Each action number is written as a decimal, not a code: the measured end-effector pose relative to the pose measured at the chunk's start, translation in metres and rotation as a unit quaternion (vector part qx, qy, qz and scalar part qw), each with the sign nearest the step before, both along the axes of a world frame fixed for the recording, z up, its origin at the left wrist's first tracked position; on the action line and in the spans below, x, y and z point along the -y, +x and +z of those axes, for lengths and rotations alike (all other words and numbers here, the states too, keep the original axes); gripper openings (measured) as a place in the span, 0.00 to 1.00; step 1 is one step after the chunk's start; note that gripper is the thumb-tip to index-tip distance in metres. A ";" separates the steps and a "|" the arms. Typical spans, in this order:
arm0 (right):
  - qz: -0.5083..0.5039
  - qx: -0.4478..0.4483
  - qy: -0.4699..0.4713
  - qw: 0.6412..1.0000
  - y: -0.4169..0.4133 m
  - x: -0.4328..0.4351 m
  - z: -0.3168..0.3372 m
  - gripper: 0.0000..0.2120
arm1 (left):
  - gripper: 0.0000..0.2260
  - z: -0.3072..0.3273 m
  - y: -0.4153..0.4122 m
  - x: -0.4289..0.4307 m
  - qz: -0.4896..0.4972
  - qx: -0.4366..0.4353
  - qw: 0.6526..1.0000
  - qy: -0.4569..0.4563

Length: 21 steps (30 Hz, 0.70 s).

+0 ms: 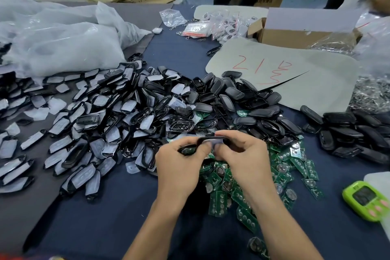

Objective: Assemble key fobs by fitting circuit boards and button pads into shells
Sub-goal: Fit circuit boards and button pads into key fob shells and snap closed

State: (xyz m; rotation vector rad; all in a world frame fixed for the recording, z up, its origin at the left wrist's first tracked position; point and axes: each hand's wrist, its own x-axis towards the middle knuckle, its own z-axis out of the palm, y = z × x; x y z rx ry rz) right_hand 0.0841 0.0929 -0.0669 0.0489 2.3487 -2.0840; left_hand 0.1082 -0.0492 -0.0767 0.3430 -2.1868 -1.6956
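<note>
Both hands are up over the pile of green circuit boards [295,164], with a thin black plastic shell frame [207,139] held between them. The left hand [179,167] curls fingers and thumb round one end, and the right hand [238,154] pinches the other, fingers bent tight. Just beyond the boards lies a heap of dark grey shell halves [242,99]. Left of the boards is a wide spread of black frames with translucent button pads [95,122], and right of the boards sits a lime-green timer [366,198].
</note>
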 end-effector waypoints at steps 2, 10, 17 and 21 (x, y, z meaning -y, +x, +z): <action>-0.003 0.104 -0.082 0.991 -0.003 -0.001 -0.006 0.20 | 0.05 -0.005 -0.004 0.005 0.002 0.080 0.997 -0.023; 0.030 0.164 -0.039 0.985 -0.024 0.005 -0.012 0.25 | 0.17 -0.022 -0.012 0.011 0.055 0.158 0.986 0.029; -0.053 0.086 0.120 0.988 -0.050 0.028 0.000 0.18 | 0.11 -0.011 -0.018 0.042 0.094 0.141 0.983 0.068; -0.024 -0.084 0.247 0.965 -0.055 0.060 0.019 0.14 | 0.17 -0.004 -0.017 0.074 0.119 0.141 0.966 0.183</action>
